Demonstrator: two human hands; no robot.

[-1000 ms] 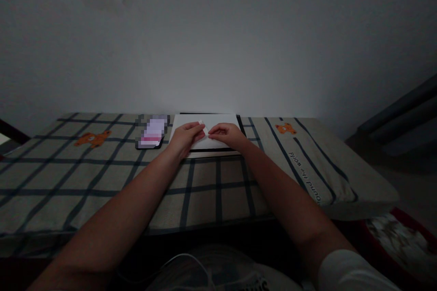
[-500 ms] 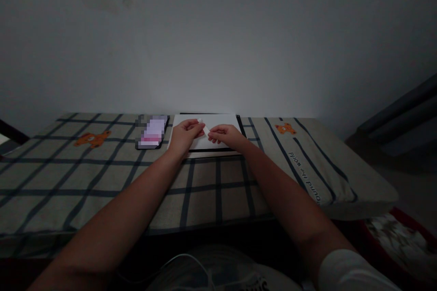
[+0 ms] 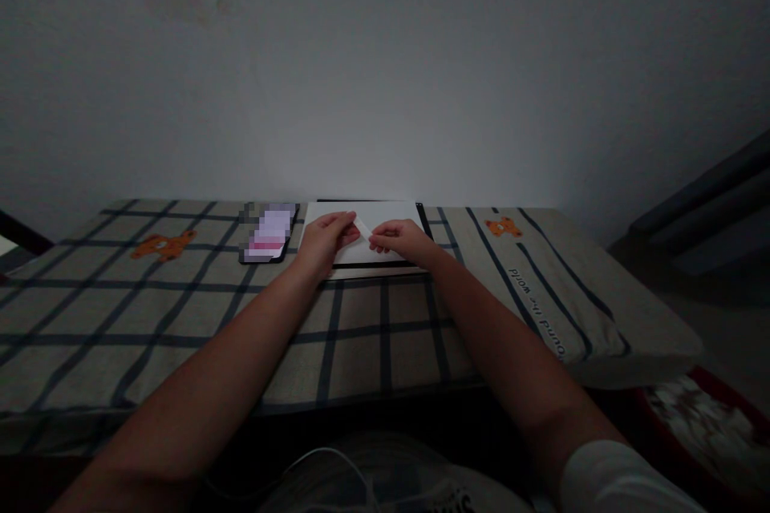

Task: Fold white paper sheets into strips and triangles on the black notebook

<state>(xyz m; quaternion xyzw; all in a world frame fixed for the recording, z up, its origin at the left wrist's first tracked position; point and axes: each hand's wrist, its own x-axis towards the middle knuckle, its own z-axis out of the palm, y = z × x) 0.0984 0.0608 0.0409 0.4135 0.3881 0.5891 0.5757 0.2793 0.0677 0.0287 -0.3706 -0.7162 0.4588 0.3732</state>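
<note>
A narrow white strip (image 3: pixel 362 228), perhaps folded paper, slants between my two hands. My left hand (image 3: pixel 328 240) pinches its upper left end between thumb and fingers. At the lower right end, the fingertips of my right hand (image 3: pixel 400 240) are closed on the same strip. Both hands are just above a white sheet or board (image 3: pixel 385 212) with a dark border along its right and front sides. Fingers cover both ends of the strip, so its full length is hidden.
A phone (image 3: pixel 270 232) with a lit, blurred screen lies left of the board. The table wears a checked cloth (image 3: pixel 385 353) with bear prints. A pale wall (image 3: pixel 385 80) rises behind. Lower right stands a red container (image 3: pixel 698 425) with whitish pieces. A white cable (image 3: pixel 328 450) crosses my lap.
My left fingers have shifted on the strip, covering its upper end, which stuck out above them before. More of the strip's middle shows now. The right hand has barely moved.
</note>
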